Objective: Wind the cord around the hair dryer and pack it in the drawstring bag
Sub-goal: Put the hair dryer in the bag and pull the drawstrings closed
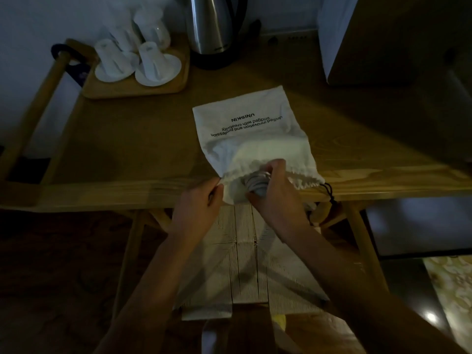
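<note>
Right hand grips the cord-wrapped hair dryer in the drawstring bag mouth; left hand pinches the rim. Beyond both hands on the tabletop: kettle, 4 upturned cups on a tray.

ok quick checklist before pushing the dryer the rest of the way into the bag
1. Bag mouth held open: ok, the left hand pinches the rim of the drawstring bag at the table edge.
2. Dryer gripped: ok, the right hand grips the hair dryer at the opening.
3. Cord wound: ok, coils show around the part in view.
4. Plug tucked in: cannot tell, hidden.
5. Dryer fully inside: not ok, its wound end still shows at the mouth.
6. Drawstring clear of the opening: ok, hanging off the right side.
</note>
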A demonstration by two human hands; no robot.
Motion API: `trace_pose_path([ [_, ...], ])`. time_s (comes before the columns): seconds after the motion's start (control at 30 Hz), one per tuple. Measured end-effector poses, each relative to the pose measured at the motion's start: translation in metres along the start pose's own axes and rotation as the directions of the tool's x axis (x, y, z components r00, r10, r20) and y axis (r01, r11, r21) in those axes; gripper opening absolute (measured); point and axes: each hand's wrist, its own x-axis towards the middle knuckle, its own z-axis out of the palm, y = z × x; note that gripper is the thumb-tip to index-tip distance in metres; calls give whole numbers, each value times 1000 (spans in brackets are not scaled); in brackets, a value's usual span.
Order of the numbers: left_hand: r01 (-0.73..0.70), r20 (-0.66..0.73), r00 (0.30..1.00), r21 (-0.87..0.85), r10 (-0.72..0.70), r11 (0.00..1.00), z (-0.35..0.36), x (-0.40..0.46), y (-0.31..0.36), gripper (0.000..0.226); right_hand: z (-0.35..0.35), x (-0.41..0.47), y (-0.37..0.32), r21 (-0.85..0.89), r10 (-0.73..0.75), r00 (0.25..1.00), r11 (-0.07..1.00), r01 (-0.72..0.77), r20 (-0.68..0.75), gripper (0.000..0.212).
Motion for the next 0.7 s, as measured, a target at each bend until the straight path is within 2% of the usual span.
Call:
trace_pose_path([
  [0.1,-20,18,1000,93,18,995,6,1,-11,29,22,14,4,40,30,994,999,-26,-105,51],
  [0.17,-25,17,1000,134,23,991,9,-1,-15,43,30,17,5,72,68,993,996,-61,-95,55],
  [0.23,-23,62,998,146,14,989,15,-6,-18,66,32,19,2,168,114,993,979,-115,16,59],
  [0.27,-12,134,991,140,-7,990,19,-9,-19,90,28,20,1,194,119,987,971,-138,108,58],
  [0.3,-3,215,976,151,-30,988,22,-12,-18,110,21,19,3,179,95,977,975,-130,193,55],
  [0.37,-56,323,946,238,-24,970,30,-16,-17,127,3,14,14,72,30,969,996,-49,246,38],
  [0.4,-88,350,937,282,-17,955,33,-17,-17,129,-9,10,20,4,35,985,999,-37,170,29],
  [0.43,-104,368,930,310,-19,945,35,-17,-16,129,-20,7,30,-84,51,998,995,-48,34,26],
  [0.47,-114,381,924,323,-19,939,37,-16,-16,128,-31,4,41,-196,52,993,978,-72,-104,30],
  [0.5,-120,393,919,322,-17,939,37,-14,-17,128,-38,3,53,-315,44,984,944,-98,-174,38],
  [0.57,-147,409,913,316,5,937,36,-12,-18,128,-42,8,75,-460,40,991,883,-97,-131,51],
  [0.6,-168,408,913,319,25,933,36,-12,-20,127,-40,12,82,-455,75,994,884,-104,-82,50],
  [0.7,-192,349,934,304,78,933,34,-12,-20,122,-32,20,89,-294,161,987,943,-157,-10,38],
])
